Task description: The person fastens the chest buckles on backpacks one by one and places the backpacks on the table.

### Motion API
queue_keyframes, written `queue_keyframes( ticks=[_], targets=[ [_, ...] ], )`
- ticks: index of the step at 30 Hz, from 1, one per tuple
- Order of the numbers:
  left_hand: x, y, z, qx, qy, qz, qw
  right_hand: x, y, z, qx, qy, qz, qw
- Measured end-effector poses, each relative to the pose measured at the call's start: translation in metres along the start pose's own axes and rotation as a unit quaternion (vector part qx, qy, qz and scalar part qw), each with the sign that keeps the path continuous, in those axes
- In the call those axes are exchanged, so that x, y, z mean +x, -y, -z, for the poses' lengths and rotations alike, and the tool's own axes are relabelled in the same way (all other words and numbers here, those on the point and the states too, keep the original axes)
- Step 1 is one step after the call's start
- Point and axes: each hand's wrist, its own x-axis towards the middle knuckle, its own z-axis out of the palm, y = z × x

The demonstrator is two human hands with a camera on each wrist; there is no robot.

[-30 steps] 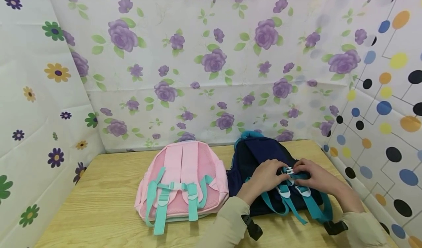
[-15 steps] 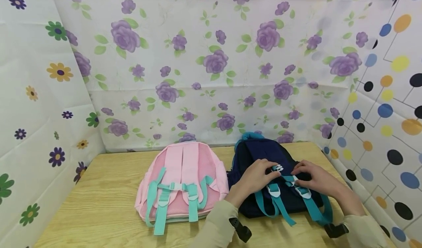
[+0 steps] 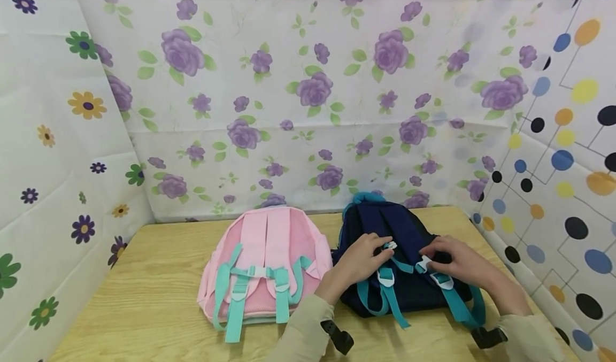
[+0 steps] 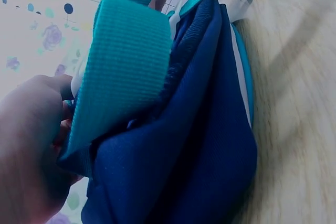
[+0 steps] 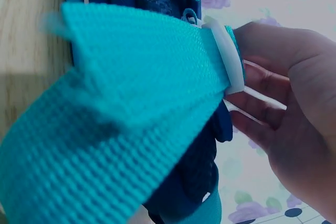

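Observation:
A navy backpack point(image 3: 409, 292) with teal straps lies on its front at the right of the table, straps up. My left hand point(image 3: 363, 259) pinches the white pronged half point(image 3: 392, 245) of its chest buckle. My right hand point(image 3: 459, 261) pinches the white socket half point(image 3: 423, 264). The two halves are apart, with a loose teal strap end point(image 3: 403, 266) between them. White strap adjusters point(image 3: 386, 277) sit below the hands. In the left wrist view, teal webbing point(image 4: 123, 72) hides most of the fingertips. In the right wrist view, an adjuster point(image 5: 228, 59) partly covers the fingers.
Left of the navy backpack, nearly touching it, lies a pink backpack point(image 3: 264, 233) with its teal chest strap buckled point(image 3: 257, 271). Both lie on a wooden table point(image 3: 144, 287). A flowered sheet point(image 3: 289, 84) hangs behind, and a dotted sheet point(image 3: 553, 191) at the right.
My left hand has moved left with the pronged half, widening the gap between the buckle halves. The left strap and its adjuster have shifted left too. My right hand has barely moved.

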Motion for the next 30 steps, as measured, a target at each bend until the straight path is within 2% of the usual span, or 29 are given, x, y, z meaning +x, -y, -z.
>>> queue_keyframes(
  ticks=[6, 9, 13, 17, 20, 26, 30],
  targets=[
    [-0.002, 0.002, -0.003, 0.003, 0.007, -0.002, 1.0000, 0.000, 0.003, -0.004, 0.060, 0.024, 0.016, 0.9978],
    [-0.001, 0.001, -0.004, 0.005, 0.006, 0.004, 1.0000, 0.001, 0.004, -0.007, 0.070, 0.037, 0.015, 0.9967],
    [0.000, 0.003, -0.005, -0.037, -0.007, 0.023, 0.9990, 0.004, 0.005, -0.010, 0.063, 0.042, 0.009, 0.9971],
    [-0.001, 0.005, -0.006, -0.080, -0.027, 0.032, 0.9959, 0.007, 0.006, -0.012, 0.059, 0.038, 0.033, 0.9970],
    [-0.001, 0.008, -0.007, -0.080, -0.030, 0.022, 0.9961, 0.006, 0.007, -0.012, 0.055, 0.035, 0.039, 0.9971],
    [0.000, 0.010, -0.005, -0.078, -0.035, -0.001, 0.9964, 0.003, 0.012, -0.011, 0.086, 0.050, -0.006, 0.9950],
    [0.000, 0.010, -0.004, -0.078, -0.037, -0.008, 0.9962, 0.004, 0.012, -0.011, 0.102, 0.034, 0.016, 0.9941]
  ],
)
